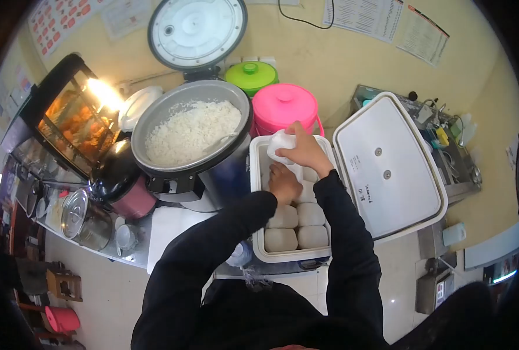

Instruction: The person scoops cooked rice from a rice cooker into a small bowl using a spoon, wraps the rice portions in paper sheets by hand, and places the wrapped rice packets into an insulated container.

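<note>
A white cooler box (291,255) stands open in front of me, with several rounded white bundles (312,236) packed in rows inside. Over its far end, my right hand (307,150) grips another white bundle (281,144) between thumb and fingers. My left hand (285,185) reaches down into the box, just below the right one, and lies among the bundles. Its fingertips point away from me and are partly hidden, so whether they grip anything is unclear. The box's lid (388,169) is swung out to the right.
Left of the box is a large open rice cooker (227,178) full of cooked rice (192,134), with a utensil in it. Behind stand pink (286,105) and green (251,76) lidded containers. Farther left are a lit food warmer (75,119) and a metal pot (84,219); a sink area (446,140) is at right.
</note>
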